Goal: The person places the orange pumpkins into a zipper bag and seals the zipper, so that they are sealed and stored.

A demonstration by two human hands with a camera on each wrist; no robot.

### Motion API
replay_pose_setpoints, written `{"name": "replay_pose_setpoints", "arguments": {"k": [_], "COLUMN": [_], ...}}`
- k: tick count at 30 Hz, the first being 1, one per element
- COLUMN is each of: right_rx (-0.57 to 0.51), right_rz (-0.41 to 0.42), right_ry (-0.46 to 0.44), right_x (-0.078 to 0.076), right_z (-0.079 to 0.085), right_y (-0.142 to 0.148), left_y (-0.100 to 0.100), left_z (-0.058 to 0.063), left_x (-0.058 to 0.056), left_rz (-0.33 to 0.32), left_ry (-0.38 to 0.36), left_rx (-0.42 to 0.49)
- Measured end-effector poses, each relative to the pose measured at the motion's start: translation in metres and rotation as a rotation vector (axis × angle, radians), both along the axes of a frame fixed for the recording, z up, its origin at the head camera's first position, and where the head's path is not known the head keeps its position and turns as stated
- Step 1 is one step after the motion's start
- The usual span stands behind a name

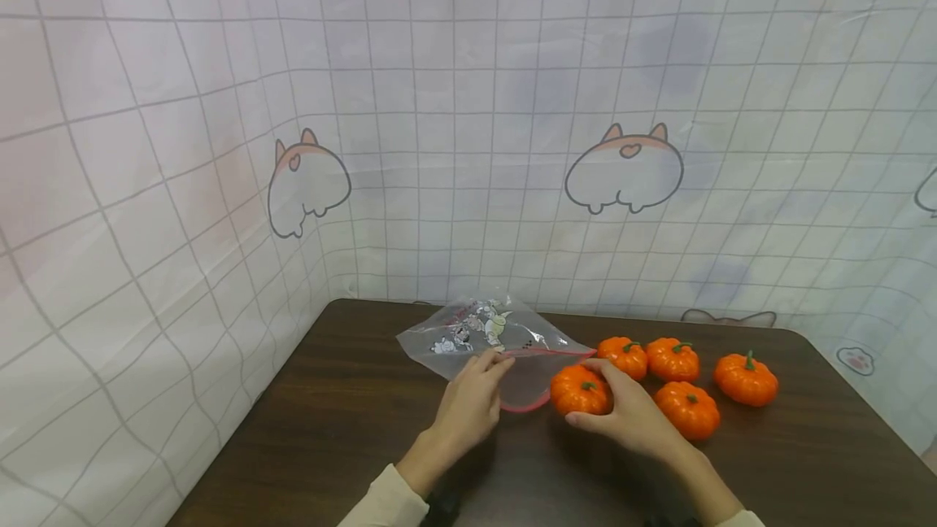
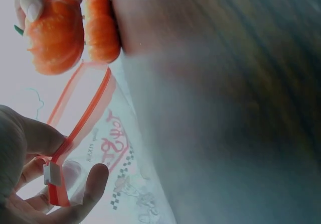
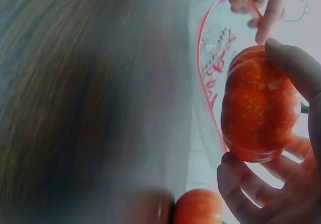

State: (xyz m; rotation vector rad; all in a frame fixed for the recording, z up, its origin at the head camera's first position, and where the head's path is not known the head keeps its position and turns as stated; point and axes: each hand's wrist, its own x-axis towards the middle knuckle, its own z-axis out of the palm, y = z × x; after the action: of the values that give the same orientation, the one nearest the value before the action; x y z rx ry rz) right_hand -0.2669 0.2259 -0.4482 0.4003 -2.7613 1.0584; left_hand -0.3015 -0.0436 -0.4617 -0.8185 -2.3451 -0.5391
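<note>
A clear zip bag (image 1: 476, 332) with printed cartoon figures and a red zip edge lies on the dark table, its mouth spread toward me. My left hand (image 1: 471, 401) pinches the bag's rim; a white slider (image 2: 52, 174) on the red zip (image 2: 93, 103) shows beside the fingers in the left wrist view. Between thumb and fingers, my right hand (image 1: 631, 413) grips a small orange pumpkin (image 1: 581, 390) with a green stem, held at the right end of the bag's mouth. In the right wrist view that pumpkin (image 3: 258, 106) appears raised above the table.
Several more orange pumpkins stand to the right: one behind the right hand (image 1: 622, 358), one next to it (image 1: 673, 359), one nearer (image 1: 687, 411) and one farthest right (image 1: 746, 379). A patterned cloth (image 1: 468, 145) hangs behind and left of the wooden table (image 1: 329, 405).
</note>
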Motion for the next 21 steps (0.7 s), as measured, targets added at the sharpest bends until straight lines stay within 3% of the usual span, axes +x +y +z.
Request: {"name": "replay_pose_setpoints", "arguments": {"k": [13, 21], "right_rx": [-0.066, -0.059], "right_rz": [0.029, -0.009], "right_ry": [0.062, 0.073], "right_x": [-0.019, -0.029], "right_z": [0.001, -0.003], "right_y": [-0.015, -0.021], "left_y": [0.016, 0.024], "left_z": [0.005, 0.004], "left_x": [-0.005, -0.009], "left_rz": [-0.033, -0.02], "left_ry": [-0.029, -0.039], "left_rx": [0.013, 0.007]}}
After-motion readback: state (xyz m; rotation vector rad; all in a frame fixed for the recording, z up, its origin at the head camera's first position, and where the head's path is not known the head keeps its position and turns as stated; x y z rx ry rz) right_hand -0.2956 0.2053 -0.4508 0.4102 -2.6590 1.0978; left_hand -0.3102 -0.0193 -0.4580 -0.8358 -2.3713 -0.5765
